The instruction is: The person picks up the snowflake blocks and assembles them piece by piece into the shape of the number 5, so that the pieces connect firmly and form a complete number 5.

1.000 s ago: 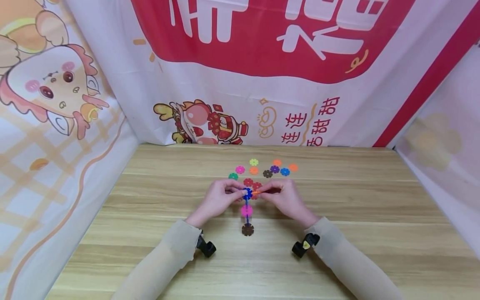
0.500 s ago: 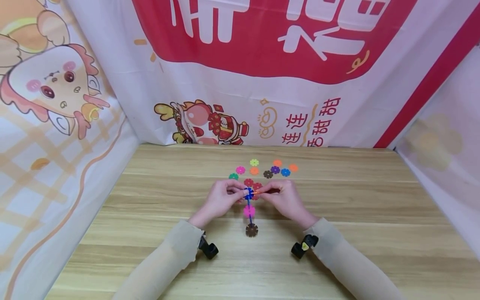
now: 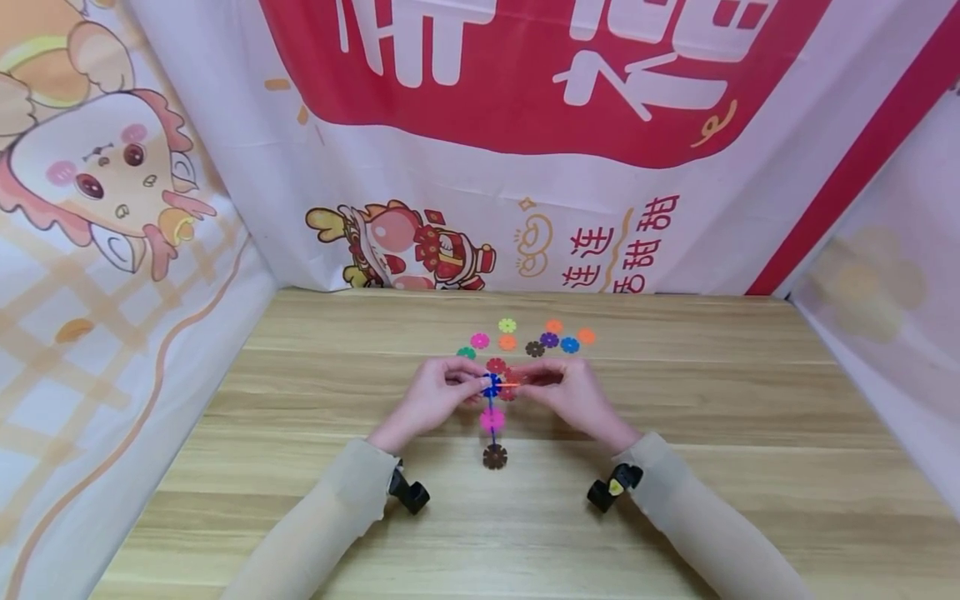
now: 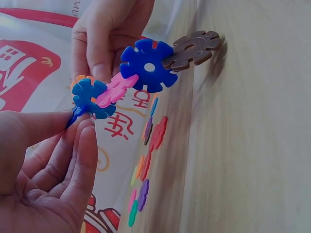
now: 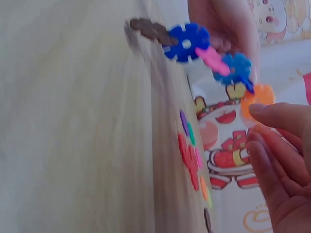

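Observation:
Slotted plastic snowflake discs are linked in a chain. It runs from a brown disc (image 4: pixel 197 49) through a dark blue disc (image 4: pixel 149 65), a pink disc (image 3: pixel 492 419) and a lighter blue disc (image 5: pixel 233 68) to another dark blue disc (image 3: pixel 491 385). My left hand (image 3: pixel 441 393) pinches this last disc between thumb and fingers. An orange disc (image 5: pixel 259 99) meets its right side, edge-on in the head view, and my right hand (image 3: pixel 572 396) pinches it by thumb and fingertips. The brown end hangs toward me, close over the table.
Loose discs lie on the wooden table (image 3: pixel 337 500) beyond my hands: several red (image 3: pixel 496 365), a green (image 3: pixel 467 353), a yellow (image 3: pixel 507 325), a purple (image 3: pixel 550 340), a blue (image 3: pixel 570 344) and others. A printed cloth (image 3: pixel 420 167) stands behind the table.
The chain and my left hand have shifted slightly left since half a second ago, the brown end swinging left too. More of the orange disc shows between my hands.

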A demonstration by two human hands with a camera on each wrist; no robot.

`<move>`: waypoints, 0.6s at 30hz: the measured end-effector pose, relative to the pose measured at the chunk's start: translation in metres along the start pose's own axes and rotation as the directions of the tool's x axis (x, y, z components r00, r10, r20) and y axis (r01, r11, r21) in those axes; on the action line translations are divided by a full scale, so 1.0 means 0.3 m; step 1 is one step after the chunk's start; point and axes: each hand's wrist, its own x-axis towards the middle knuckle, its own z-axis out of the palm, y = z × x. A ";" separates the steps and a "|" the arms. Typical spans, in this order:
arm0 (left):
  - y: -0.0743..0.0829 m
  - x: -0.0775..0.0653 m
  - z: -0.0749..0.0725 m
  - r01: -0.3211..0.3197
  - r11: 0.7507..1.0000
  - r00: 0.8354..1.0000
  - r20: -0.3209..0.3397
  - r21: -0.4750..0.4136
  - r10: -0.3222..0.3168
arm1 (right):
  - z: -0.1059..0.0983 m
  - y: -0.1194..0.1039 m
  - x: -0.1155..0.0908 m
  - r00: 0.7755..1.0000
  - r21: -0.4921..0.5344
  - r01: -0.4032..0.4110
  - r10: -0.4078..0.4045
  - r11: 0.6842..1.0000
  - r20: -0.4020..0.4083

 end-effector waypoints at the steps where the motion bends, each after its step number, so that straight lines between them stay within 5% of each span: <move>1: -0.001 -0.002 -0.004 -0.002 1.000 1.000 -0.001 0.000 0.002 | -0.006 0.007 0.004 1.000 -0.009 -0.014 0.014 1.000 0.003; 5: -0.001 -0.011 -0.015 0.002 1.000 1.000 -0.007 0.007 -0.002 | -0.023 0.041 0.029 0.999 -0.060 -0.048 0.049 0.997 0.016; 12: 0.106 -0.068 -0.017 0.034 0.999 0.999 -0.009 0.011 -0.034 | -0.006 0.077 0.114 0.989 -0.152 -0.123 0.133 0.981 0.058; 18: 0.028 -0.042 -0.027 0.038 0.999 0.999 -0.011 0.013 -0.038 | 0.028 0.096 0.192 0.977 -0.152 -0.169 0.186 0.974 0.102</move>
